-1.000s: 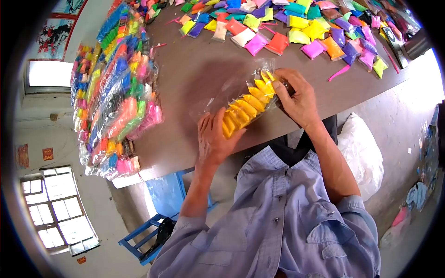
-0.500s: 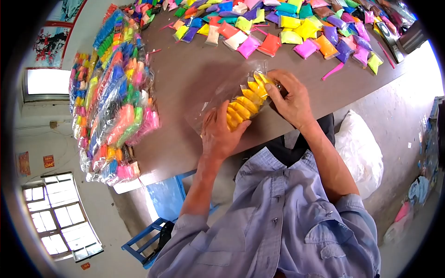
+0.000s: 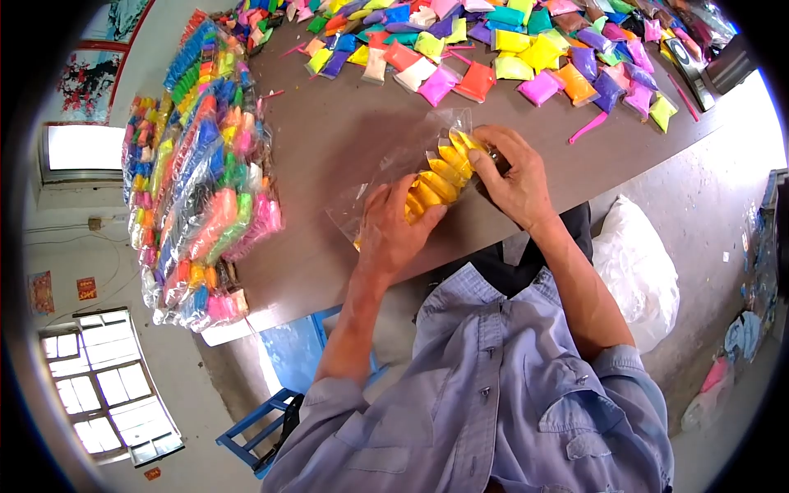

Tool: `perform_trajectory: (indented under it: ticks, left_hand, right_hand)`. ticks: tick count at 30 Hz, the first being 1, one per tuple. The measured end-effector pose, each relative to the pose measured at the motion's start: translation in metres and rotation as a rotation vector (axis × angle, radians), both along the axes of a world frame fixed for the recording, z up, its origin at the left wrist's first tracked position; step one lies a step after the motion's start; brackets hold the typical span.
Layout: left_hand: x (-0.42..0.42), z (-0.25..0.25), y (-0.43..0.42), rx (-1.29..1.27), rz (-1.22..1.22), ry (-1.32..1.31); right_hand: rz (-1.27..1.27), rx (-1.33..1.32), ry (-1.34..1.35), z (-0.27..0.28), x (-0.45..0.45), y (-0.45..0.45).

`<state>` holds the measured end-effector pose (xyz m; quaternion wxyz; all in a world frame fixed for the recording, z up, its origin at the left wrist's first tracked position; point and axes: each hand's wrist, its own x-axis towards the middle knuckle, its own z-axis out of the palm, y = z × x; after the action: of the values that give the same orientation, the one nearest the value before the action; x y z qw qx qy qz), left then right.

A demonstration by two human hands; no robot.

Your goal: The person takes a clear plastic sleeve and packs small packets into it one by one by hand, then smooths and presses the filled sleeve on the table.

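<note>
Between my hands, just above the brown table [image 3: 320, 275], is a row of small yellow packets [image 3: 445, 171] with a clear plastic bag [image 3: 394, 167] around or against them. My left hand [image 3: 396, 226] is closed on the lower left end of the row, with thumb and fingers on either side. The upper right end is gripped by my right hand [image 3: 514, 174], its thumb resting on the last packet. Loose clear film spreads out behind the row and past my left hand. My fingers hide part of the packets.
Many loose coloured packets [image 3: 477, 82] lie across the back of the table. At the left stands a tall stack of filled clear bags [image 3: 205, 181]. A pink plastic stick [image 3: 588, 128] lies at the right. A white sack [image 3: 637, 275] and a blue stool [image 3: 255, 423] are below table level.
My left hand has shifted slightly and covers a little more of the lower yellow packets. The right hand stays almost in place on the upper end.
</note>
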<state>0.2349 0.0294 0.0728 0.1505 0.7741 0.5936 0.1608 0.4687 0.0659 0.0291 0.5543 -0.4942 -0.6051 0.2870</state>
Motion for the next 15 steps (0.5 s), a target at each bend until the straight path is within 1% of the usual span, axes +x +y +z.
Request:
perform_trajectory:
  ticks: [1,3,6,10,11,13,15]
  left_hand:
    - [0.003,0.003,0.001,0.001,-0.001,0.0]
    - [0.012,0.011,0.002,0.167,-0.006,-0.029]
    - [0.029,0.013,0.01,0.234,-0.008,-0.002]
    - [0.039,-0.002,0.022,0.193,-0.022,0.027]
    - [0.035,-0.005,0.024,0.19,-0.062,0.007]
    - [0.032,-0.003,0.026,0.189,-0.1,-0.01]
    - [0.031,0.002,0.028,0.045,-0.13,-0.152]
  right_hand:
    - [-0.007,0.031,0.012,-0.002,0.0,0.001]
    - [-0.017,0.026,0.022,-0.005,0.001,0.002]
    - [-0.022,0.023,0.03,-0.006,0.001,0.001]
    - [-0.01,0.016,0.048,-0.003,0.003,0.002]
    - [-0.015,0.013,0.047,-0.005,0.003,0.002]
    - [-0.041,0.114,0.008,-0.008,0.001,0.006]
    - [-0.03,0.072,0.029,-0.005,0.001,0.004]
